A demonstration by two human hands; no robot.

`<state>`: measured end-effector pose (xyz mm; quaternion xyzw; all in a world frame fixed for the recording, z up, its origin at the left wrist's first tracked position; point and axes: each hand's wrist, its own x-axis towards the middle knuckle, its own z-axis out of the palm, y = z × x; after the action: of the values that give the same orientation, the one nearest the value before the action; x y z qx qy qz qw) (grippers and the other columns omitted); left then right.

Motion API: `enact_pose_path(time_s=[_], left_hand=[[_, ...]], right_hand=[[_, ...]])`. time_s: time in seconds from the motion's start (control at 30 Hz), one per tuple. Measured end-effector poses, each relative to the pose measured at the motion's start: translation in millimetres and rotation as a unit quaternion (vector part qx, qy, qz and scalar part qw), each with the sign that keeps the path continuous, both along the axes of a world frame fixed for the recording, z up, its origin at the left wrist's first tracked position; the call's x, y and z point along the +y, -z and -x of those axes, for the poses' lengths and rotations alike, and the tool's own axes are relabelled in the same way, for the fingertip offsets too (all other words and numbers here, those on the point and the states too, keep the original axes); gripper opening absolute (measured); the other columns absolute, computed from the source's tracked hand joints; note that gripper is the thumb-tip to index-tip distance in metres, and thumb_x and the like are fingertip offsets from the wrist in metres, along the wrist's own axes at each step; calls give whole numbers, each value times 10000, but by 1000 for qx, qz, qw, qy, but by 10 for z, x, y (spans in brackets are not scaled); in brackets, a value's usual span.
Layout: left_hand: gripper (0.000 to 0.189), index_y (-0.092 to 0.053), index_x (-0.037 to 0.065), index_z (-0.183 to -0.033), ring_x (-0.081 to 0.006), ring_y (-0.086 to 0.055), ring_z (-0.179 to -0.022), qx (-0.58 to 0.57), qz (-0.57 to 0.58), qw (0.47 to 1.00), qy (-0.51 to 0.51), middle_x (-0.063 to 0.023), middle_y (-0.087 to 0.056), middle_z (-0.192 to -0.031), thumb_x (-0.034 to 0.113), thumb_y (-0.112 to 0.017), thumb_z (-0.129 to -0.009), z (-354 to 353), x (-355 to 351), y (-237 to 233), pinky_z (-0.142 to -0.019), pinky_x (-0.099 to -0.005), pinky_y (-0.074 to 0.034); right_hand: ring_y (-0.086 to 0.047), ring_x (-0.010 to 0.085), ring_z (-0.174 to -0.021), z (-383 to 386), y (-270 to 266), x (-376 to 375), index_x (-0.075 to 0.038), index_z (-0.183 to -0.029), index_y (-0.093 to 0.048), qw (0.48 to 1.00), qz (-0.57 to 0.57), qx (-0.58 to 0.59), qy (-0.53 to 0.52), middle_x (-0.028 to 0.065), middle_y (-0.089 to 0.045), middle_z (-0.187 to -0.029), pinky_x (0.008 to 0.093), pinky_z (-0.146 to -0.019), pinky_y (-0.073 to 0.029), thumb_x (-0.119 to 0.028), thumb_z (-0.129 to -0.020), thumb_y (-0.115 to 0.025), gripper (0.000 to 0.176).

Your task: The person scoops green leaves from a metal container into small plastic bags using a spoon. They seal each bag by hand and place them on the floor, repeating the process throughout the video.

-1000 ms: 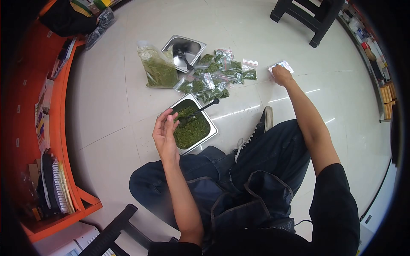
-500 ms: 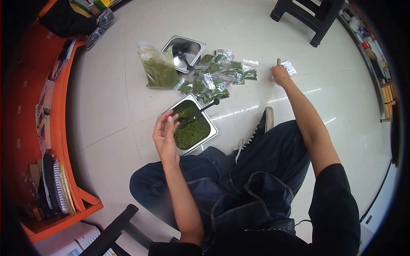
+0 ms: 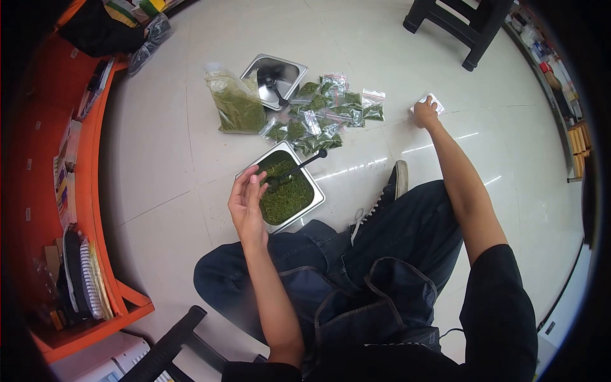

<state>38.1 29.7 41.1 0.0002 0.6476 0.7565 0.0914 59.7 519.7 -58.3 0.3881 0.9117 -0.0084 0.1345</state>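
My left hand (image 3: 247,204) is raised over the left edge of a metal pan (image 3: 316,198), fingers apart and holding nothing. Chopped green herb (image 3: 283,202) fills the pan, and a black spoon (image 3: 304,167) rests in it with its handle over the far rim. Out to the right, my right hand (image 3: 425,116) reaches down to the floor, its fingers closed on a small white packet (image 3: 438,102) and covering much of it. Several small zip bags of green herb (image 3: 318,114) lie in a pile beyond the pan.
A large clear bag of green herb (image 3: 235,105) stands beside a second metal pan (image 3: 294,67) that has a black utensil (image 3: 275,89) inside. An orange shelf (image 3: 102,191) runs along the left. A black stool (image 3: 458,25) stands at the far right.
My right hand has shifted slightly right and its fingers have come down over the white packet. My left hand is almost unmoved.
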Motion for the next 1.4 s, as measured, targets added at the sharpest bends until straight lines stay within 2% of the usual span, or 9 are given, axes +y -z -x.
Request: enact_pose_path(time_s=[0.2, 0.53, 0.6, 0.93, 1.0, 1.13, 1.23, 1.33, 1.4], left_hand=[[310, -614, 3, -1204, -212, -610, -1118, -1, -2, 1000, -3, -114, -620, -1221, 226, -609, -988, -1, 1, -5, -936, -341, -492], [324, -612, 1, -1208, -218, -611, -1121, -4, 4, 1000, -2, -117, -616, -1221, 247, -594, -998, -2, 0, -23, -953, -354, -490], [324, -612, 1, -1207, -217, -611, -1122, -2, 3, 1000, -2, -117, -616, -1219, 247, -594, -998, -7, 1, -23, -953, -353, -490], [305, -611, -1, -1203, -192, -611, -1114, -6, -15, 1000, -2, -104, -625, -1212, 209, -619, -982, -14, 3, -51, -931, -325, -493], [305, -611, 0, -1203, -191, -611, -1113, -8, -13, 1000, -2, -103, -626, -1211, 208, -620, -981, -14, 0, -46, -932, -325, -494], [304, -612, 2, -1202, -190, -612, -1110, -10, -8, 1000, -3, -102, -627, -1207, 211, -621, -981, -6, -3, -31, -936, -327, -494], [299, -613, 1, -1198, -189, -612, -1110, -14, -10, 1000, -4, -103, -627, -1205, 208, -618, -983, -2, 1, -37, -935, -327, -494], [291, -614, 1, -1195, -188, -611, -1109, -13, -17, 1000, -2, -102, -628, -1202, 205, -610, -987, -10, 11, -50, -936, -328, -493], [303, -616, 4, -1198, -193, -613, -1108, -4, -10, 1000, 3, -108, -624, -1209, 232, -587, -1000, -15, 14, -41, -936, -330, -493]], right_hand=[[-475, 393, -1262, -35, 49, 116, -13, -1109, -658, 998, -24, 32, -55, 195, -475, -1342, 497, -972, -506, -67, -869, -588, 255], [-630, 396, -1075, -34, 134, 194, 4, -1093, -647, 993, -36, 52, -98, 204, -514, -1274, 445, -880, -567, -60, -849, -613, 255], [-618, 390, -1079, -34, 117, 205, 31, -1065, -623, 993, -36, 41, -103, 237, -513, -1239, 440, -893, -552, -220, -757, -806, 438], [-623, 435, -1040, 89, 49, -57, 68, -1034, -631, 986, -30, 94, -133, 280, -519, -1215, 456, -885, -549, -134, -774, -688, 334], [-616, 458, -1020, 173, 18, -157, 92, -942, -645, 981, 22, 137, -140, 302, -526, -1187, 461, -898, -537, -114, -752, -653, 280], [-608, 442, -1071, 272, 42, -210, 33, -1039, -646, 985, 61, 102, -122, 250, -506, -1257, 459, -930, -524, -102, -755, -623, 317], [-618, 426, -1056, 220, -50, -299, 42, -973, -662, 980, 88, 140, -109, 241, -508, -1264, 455, -915, -514, -142, -774, -608, 276], [-620, 404, -1053, 270, -332, -508, 46, -917, -671, 960, 92, 241, -113, 232, -544, -1203, 448, -893, -502, -184, -809, -585, 269], [-669, 339, -939, 353, -510, -626, 46, -874, -671, 898, 85, 407, -146, 217, -640, -1035, 414, -820, -521, -211, -846, -576, 276]])
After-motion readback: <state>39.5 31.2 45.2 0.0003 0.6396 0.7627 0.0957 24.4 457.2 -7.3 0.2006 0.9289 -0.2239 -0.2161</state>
